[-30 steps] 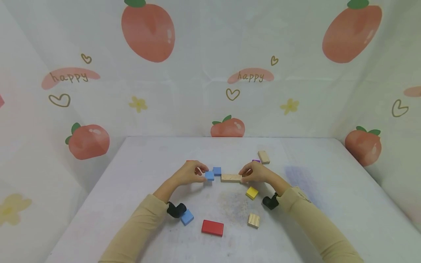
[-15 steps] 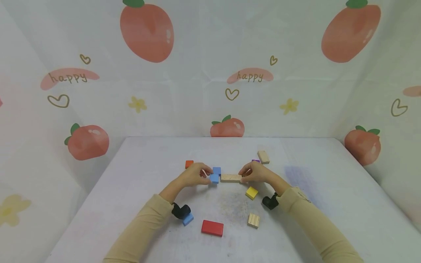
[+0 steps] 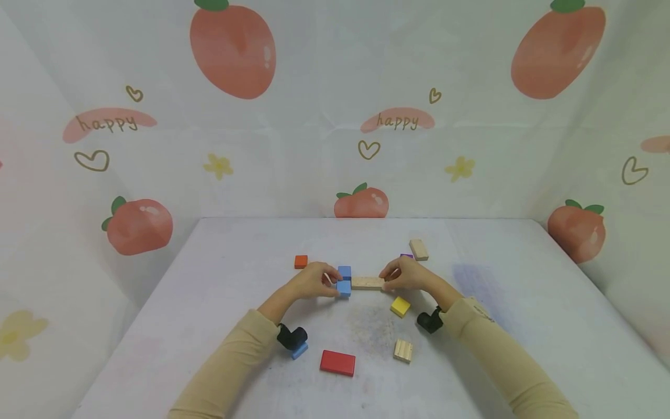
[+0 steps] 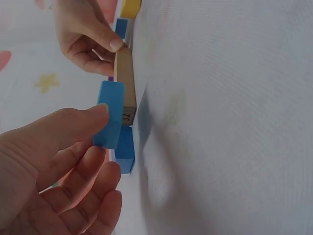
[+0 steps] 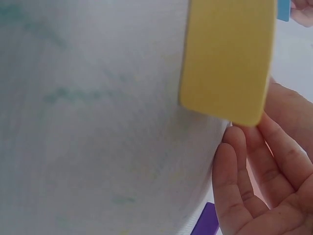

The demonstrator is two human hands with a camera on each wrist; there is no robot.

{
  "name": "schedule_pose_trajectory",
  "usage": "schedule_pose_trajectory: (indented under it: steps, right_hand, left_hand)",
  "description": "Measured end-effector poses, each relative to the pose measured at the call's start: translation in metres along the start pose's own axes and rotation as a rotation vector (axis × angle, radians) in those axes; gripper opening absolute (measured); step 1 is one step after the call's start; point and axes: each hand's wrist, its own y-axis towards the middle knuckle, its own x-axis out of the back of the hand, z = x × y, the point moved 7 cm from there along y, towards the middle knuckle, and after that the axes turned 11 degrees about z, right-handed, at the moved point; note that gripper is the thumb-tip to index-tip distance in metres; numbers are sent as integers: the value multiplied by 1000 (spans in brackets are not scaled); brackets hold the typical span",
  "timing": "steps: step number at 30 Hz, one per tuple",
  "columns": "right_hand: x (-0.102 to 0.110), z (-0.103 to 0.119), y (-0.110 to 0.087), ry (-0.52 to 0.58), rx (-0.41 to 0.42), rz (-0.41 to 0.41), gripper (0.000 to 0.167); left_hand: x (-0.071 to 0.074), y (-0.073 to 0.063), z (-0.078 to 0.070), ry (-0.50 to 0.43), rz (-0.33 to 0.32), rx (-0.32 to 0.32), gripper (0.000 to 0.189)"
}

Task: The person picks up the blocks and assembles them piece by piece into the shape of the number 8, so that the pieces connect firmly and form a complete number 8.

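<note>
My left hand (image 3: 313, 280) pinches a small blue block (image 3: 344, 288) between thumb and fingers. In the left wrist view, this block (image 4: 110, 120) is held off the table, with a shadow below it. Another blue block (image 3: 344, 272) stands just behind it, by the left end of a long wooden block (image 3: 367, 283). My right hand (image 3: 407, 274) holds the wooden block's right end between thumb and fingertips. Printed marks show on its near end in the left wrist view. The right wrist view hides the right fingers' contact behind a yellow block (image 5: 227, 58).
Near the front lie a red block (image 3: 338, 363), a small wooden block (image 3: 403, 351) and a blue block (image 3: 300, 350) partly under the left wrist camera. Farther back are an orange block (image 3: 300, 262), a purple block (image 3: 406, 255) and another wooden block (image 3: 419, 249).
My left hand has carried the blue block to the right and slightly nearer, in front of the other blue block. The orange block is now uncovered. My right hand stays still.
</note>
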Motion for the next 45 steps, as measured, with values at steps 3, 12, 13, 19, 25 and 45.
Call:
schedule_pose_trajectory:
  steps: [3, 12, 13, 19, 25, 45]
  right_hand:
    - [0, 0, 1, -5, 3, 0, 23]
    - [1, 0, 1, -8, 9, 0, 23]
    - [1, 0, 1, -7, 8, 0, 23]
    - [1, 1, 0, -3, 0, 2, 23]
    - [0, 1, -1, -1, -2, 2, 22]
    - [0, -1, 0, -7, -4, 0, 23]
  left_hand:
    - [-1, 1, 1, -4, 6, 23, 29]
    - [-4, 4, 3, -8, 11, 100, 28]
    - [-4, 4, 3, -7, 10, 104, 28]
    - [-6, 5, 1, -11, 14, 116, 27]
    - [-7, 4, 0, -14, 18, 118, 27]
    - [-9, 5, 1, 7, 23, 147, 26]
